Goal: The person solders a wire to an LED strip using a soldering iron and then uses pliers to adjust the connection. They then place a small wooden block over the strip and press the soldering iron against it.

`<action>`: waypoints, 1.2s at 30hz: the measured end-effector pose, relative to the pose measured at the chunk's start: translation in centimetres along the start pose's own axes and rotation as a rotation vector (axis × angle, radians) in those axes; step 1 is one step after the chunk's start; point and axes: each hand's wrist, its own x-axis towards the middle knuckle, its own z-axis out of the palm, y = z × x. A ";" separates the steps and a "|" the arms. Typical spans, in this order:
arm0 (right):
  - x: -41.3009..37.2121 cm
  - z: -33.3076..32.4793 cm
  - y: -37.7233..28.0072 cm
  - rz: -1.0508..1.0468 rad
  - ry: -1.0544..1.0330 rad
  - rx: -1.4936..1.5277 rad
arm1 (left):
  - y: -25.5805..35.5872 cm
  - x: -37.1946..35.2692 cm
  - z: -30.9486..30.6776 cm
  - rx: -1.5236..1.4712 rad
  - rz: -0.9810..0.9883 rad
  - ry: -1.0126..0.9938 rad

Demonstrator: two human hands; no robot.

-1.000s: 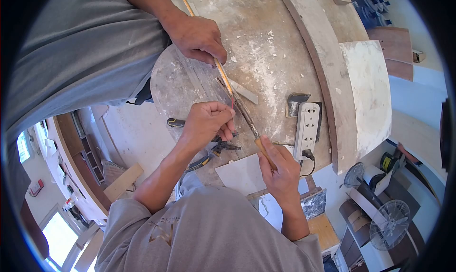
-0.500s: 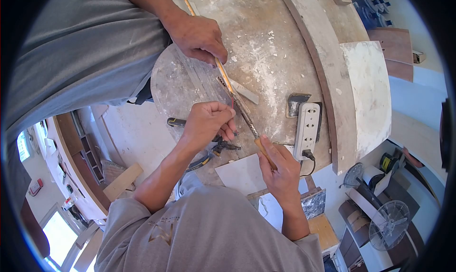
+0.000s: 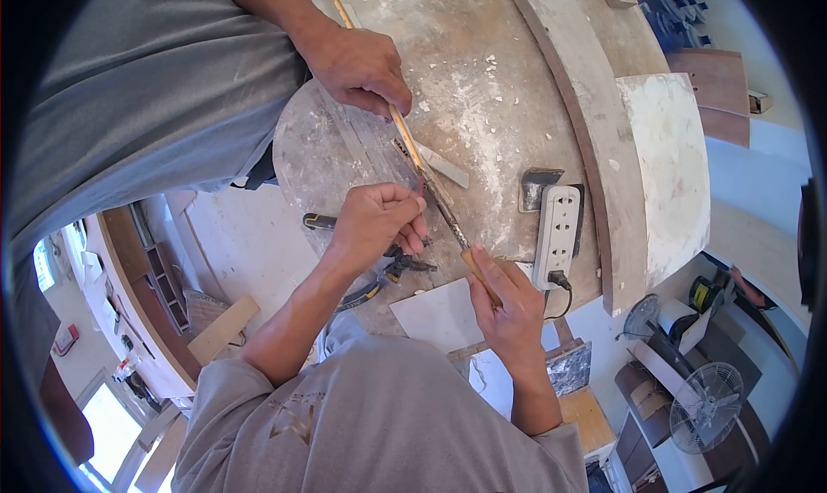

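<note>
R fingers (image 3: 493, 271) round tool's hdl (image 3: 471, 261), shaft (image 3: 450, 217) beyond.

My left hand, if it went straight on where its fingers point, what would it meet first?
Probably the dark shaft of the tool in your right hand, just past the red wire your left hand seems to pinch. Depth is unclear; it might miss.
</note>
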 end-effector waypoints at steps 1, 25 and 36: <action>0.0 0.0 0.0 -0.003 0.001 0.001 | 0.0 0.0 -0.1 0.001 -0.004 -0.007; -0.1 0.4 0.4 0.000 0.007 0.088 | -0.3 0.1 -0.3 -0.002 0.026 -0.019; -0.2 -0.3 0.1 0.032 -0.012 0.105 | 0.0 0.1 -0.3 -0.003 0.013 -0.025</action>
